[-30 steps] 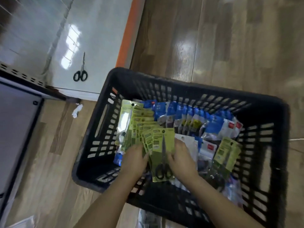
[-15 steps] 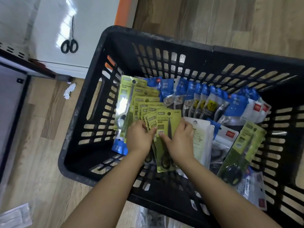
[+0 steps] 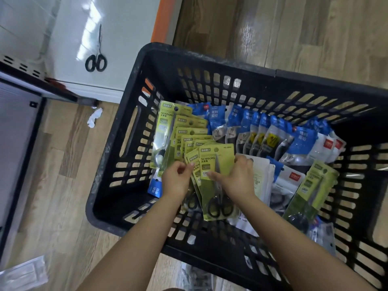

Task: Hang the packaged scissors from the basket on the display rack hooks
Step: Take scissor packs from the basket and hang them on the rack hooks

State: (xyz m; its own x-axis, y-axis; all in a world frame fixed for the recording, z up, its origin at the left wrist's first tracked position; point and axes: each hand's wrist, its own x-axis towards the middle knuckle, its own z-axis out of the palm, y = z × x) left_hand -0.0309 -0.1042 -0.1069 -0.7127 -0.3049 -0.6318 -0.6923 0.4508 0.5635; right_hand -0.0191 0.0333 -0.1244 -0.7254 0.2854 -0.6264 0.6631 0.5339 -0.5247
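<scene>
Head view looks down into a black slotted basket [image 3: 130, 143] on wood flooring. Right hand [image 3: 237, 179] pinches the top green scissors pack [image 3: 218, 164], thumb across its face; left hand [image 3: 177, 179] pinches the fanned green packs [image 3: 189, 133] just beside it. Blue packs [image 3: 262, 131] line the far wall, and loose black scissors [image 3: 96, 57] lie outside on a white surface

black perforated plastic basket [image 3: 210, 57]: matt, scuffed, 12 o'clock rim dusty | green card scissor packs [image 3: 216, 164]: glossy film | brown wood-look floor [image 3: 294, 28]: shiny, 1 o'clock
</scene>
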